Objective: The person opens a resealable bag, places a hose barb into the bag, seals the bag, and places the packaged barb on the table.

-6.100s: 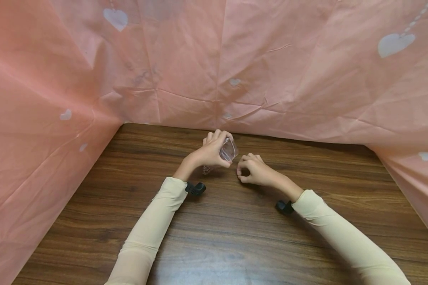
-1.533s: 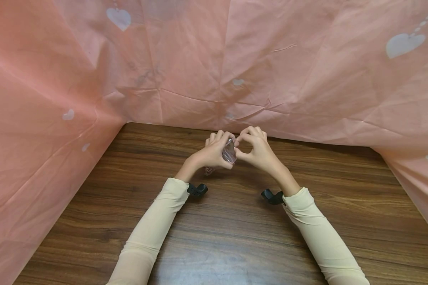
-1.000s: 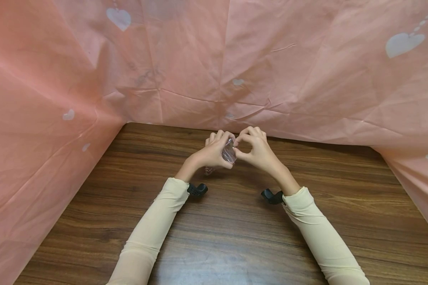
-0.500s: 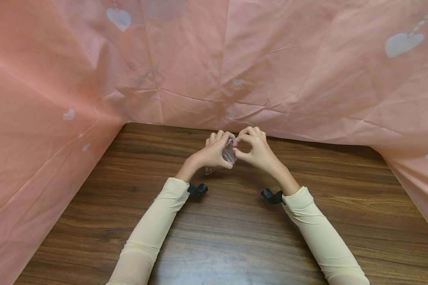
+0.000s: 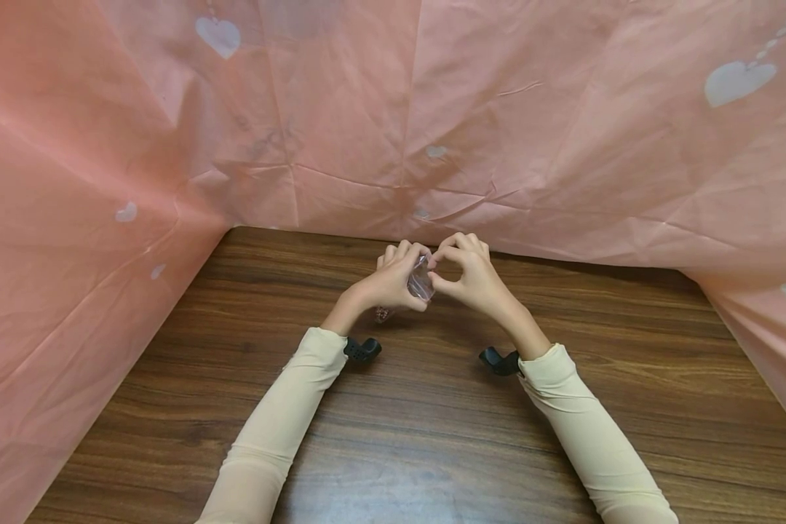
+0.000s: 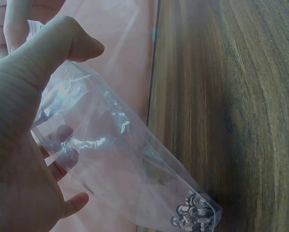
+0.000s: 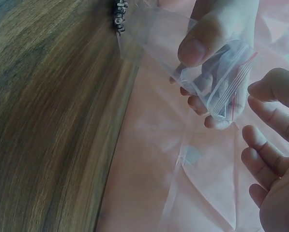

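My left hand (image 5: pixel 388 282) grips a clear zip-lock bag (image 6: pixel 110 140) near its top, the thumb on one side and the fingers on the other. In the left wrist view a cluster of small shiny metal pieces (image 6: pixel 195 212) lies in the bag's bottom corner; their exact kind is unclear. The bag slants down towards the table, and its red-striped zip strip (image 7: pixel 238 79) curves round a spread mouth in the right wrist view. Beside that mouth is my right hand (image 5: pixel 474 271), thumb and forefinger tips almost together, nothing visible between them. Any contact with the bag cannot be made out.
Brown wood-grain table (image 5: pixel 393 437) lies under both arms. A pink cloth with white hearts (image 5: pixel 340 131) hangs close behind the hands and along both sides. Black wrist devices sit at the left cuff (image 5: pixel 363 349) and right cuff (image 5: pixel 499 361).
Since the oldest frame my right hand has come up from the table and left to the bag's mouth. Over the last second and a half both hands have stayed practically still.
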A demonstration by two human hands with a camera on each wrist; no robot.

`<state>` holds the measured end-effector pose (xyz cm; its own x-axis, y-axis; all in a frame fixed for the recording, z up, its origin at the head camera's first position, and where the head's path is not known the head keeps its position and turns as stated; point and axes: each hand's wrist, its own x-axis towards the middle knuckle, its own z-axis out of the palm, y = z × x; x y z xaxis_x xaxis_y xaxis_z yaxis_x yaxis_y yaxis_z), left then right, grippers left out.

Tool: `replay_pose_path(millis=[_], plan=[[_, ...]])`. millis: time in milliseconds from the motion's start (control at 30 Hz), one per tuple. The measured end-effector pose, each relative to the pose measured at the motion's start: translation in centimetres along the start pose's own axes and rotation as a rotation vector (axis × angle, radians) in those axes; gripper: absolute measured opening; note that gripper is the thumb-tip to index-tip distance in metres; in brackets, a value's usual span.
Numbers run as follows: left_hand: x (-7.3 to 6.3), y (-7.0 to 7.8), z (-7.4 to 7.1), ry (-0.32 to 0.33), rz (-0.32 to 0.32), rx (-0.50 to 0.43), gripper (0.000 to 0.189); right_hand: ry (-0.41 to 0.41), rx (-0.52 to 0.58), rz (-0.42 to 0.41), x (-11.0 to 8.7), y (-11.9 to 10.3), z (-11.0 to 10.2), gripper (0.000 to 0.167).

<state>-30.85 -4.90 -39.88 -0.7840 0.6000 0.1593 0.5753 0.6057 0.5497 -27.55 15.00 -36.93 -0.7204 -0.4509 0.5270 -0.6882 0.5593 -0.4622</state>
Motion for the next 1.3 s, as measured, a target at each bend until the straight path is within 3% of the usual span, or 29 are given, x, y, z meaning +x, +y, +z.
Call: replay_pose_path(millis=[700, 1300], plan=[[0.2, -0.1, -0.1, 0.026, -0.005, 0.014, 0.079, -0.004, 0.003, -0.015, 0.2, -0.2, -0.3, 0.012], [0.5, -0.5, -0.1, 0.045, -0.023, -0.009, 0.082, -0.06, -0.064, -0.022, -0.8, -0.4, -1.1, 0.013]])
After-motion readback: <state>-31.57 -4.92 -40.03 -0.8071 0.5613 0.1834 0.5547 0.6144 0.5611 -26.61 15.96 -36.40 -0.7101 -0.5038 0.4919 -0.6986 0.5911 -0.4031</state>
